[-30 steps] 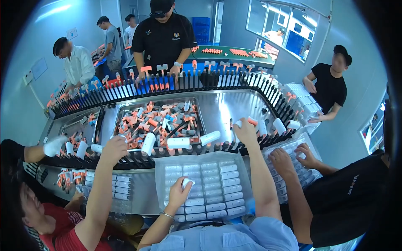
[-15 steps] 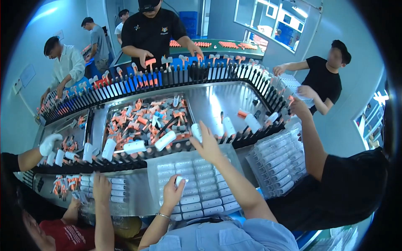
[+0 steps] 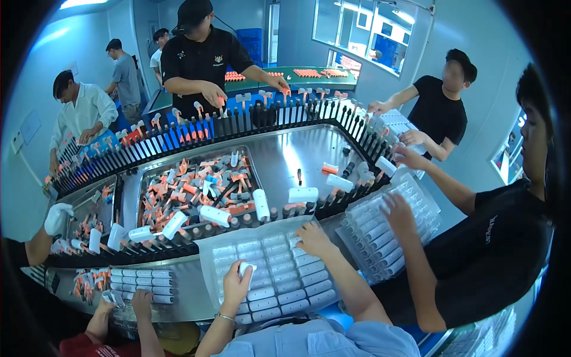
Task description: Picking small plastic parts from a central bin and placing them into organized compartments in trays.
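Observation:
My left hand (image 3: pixel 236 285) is closed around a white plastic cover (image 3: pixel 247 269) above the left side of a clear plastic tray (image 3: pixel 208 262). White covers (image 3: pixel 292 297) fill the near compartments of this tray; its farther ones look more see-through. Over the tray's far right corner is my right hand (image 3: pixel 315 240), fingers bent and apart, with no held thing visible. Just beyond the tray runs a rack of black posts carrying white covers. The closest of these, an upright white cover (image 3: pixel 260 204), stands left of my right hand.
Inside the rack, a metal tray (image 3: pixel 256 169) holds a heap of orange and grey parts (image 3: pixel 190 187). Stacked clear trays (image 3: pixel 386 223) stand at my right beside a co-worker in black. Another person's hands (image 3: pixel 141 303) work at my left. Several co-workers stand around the rack.
My right hand has drawn back from a cover on the posts to the tray. Covers along the near row have shifted left. My left hand still holds its cover; the view has tilted slightly.

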Motion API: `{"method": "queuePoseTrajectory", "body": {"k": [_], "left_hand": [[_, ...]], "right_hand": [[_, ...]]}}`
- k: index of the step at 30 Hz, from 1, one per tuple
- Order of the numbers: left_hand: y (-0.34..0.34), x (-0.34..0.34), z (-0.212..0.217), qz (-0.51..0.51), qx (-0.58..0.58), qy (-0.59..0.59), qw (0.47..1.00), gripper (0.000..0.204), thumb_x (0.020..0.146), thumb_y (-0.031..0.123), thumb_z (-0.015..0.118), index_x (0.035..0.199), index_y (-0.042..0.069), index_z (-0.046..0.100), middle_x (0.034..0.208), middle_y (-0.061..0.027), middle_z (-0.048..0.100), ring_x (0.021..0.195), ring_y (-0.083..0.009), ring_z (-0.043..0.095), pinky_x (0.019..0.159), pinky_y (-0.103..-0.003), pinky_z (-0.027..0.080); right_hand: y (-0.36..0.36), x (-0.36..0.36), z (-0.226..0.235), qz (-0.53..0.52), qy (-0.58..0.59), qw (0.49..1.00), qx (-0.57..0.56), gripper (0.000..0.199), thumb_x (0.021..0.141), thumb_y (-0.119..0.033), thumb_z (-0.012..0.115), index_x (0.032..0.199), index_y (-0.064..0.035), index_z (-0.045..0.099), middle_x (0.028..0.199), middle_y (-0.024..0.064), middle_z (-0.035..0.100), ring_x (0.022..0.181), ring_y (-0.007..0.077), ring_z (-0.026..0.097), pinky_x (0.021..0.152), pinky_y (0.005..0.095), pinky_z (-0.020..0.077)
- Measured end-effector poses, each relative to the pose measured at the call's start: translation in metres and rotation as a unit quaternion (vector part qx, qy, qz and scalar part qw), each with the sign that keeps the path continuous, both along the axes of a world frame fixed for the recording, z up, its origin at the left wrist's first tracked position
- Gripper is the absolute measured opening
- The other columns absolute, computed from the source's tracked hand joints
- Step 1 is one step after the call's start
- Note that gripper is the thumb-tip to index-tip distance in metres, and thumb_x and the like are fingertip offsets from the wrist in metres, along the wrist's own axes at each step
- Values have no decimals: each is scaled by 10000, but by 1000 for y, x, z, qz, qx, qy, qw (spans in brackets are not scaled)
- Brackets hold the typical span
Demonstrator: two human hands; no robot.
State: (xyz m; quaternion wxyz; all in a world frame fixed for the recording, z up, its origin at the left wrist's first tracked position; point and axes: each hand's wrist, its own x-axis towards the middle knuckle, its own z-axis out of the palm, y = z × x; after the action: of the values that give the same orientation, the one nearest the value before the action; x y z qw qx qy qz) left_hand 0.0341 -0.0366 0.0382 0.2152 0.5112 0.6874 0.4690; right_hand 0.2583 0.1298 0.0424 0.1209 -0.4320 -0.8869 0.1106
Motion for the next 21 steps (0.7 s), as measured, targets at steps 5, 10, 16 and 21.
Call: {"method": "queuePoseTrajectory", "body": {"k": [5, 10, 16, 21], "left_hand": [[1, 5, 3, 0, -2, -4, 1000, 273, 827, 226, 613, 1028, 42, 591, 671, -69, 574, 499, -114, 433, 491, -269, 376], [3, 5, -4, -4, 19, -2, 1000, 282, 820, 233, 618, 1018, 35, 590, 668, -90, 577, 483, -148, 456, 495, -290, 391], [2, 1, -10, -12, 50, 0, 999, 303, 820, 260, 614, 1020, 34, 584, 634, -108, 555, 466, -188, 478, 485, -318, 396], [-1, -2, -5, -7, 33, 2, 999, 314, 823, 279, 614, 1025, 42, 582, 665, -124, 583, 509, -223, 533, 506, -325, 423]], "right_hand": [[0, 5, 4, 47, -33, 998, 18, 276, 731, -232, 654, 962, -86, 613, 1026, 136, 525, 1052, 315, 466, 850, 457, 421], [-4, 21, 17, 48, 50, 998, 4, 294, 797, -238, 602, 1011, -39, 574, 1045, 176, 538, 1044, 341, 492, 843, 442, 432], [0, 41, 113, -239, 224, 938, 109, 290, 839, -259, 582, 923, 14, 532, 807, 213, 603, 759, 393, 595, 641, 442, 473], [54, 7, 119, -276, 143, 937, 162, 351, 864, -319, 528, 797, 25, 539, 702, 229, 610, 679, 379, 617, 608, 448, 495]]}}
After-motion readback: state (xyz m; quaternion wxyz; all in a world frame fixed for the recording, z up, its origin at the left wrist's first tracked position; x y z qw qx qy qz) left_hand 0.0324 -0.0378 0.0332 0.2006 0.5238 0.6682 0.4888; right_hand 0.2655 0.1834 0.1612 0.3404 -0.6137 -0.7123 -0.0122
